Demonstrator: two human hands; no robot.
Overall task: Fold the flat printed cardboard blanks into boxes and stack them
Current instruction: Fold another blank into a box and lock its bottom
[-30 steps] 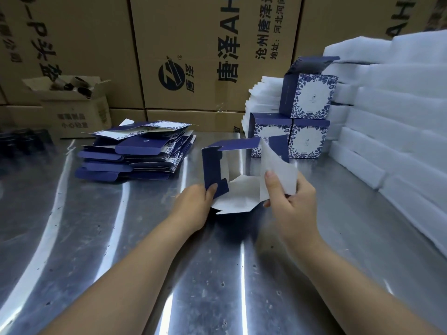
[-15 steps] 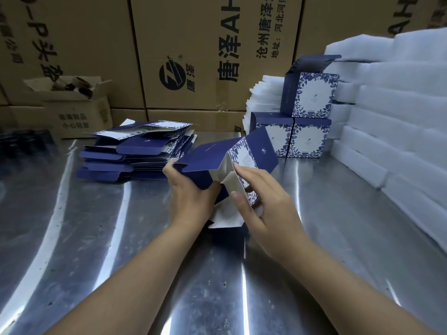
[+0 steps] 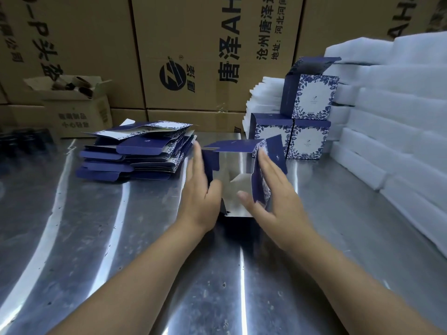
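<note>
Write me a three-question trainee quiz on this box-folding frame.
1. True or false: the finished boxes stand in one row, none on top of another.
2. The blanks lie: A) left of the open box, B) right of it, C) on top of it.
3. Fill in: the left hand and right hand flank the open box with ___ fingers.
Key: 1 false, one sits on the lower two. 2 A. 3 straight.
</note>
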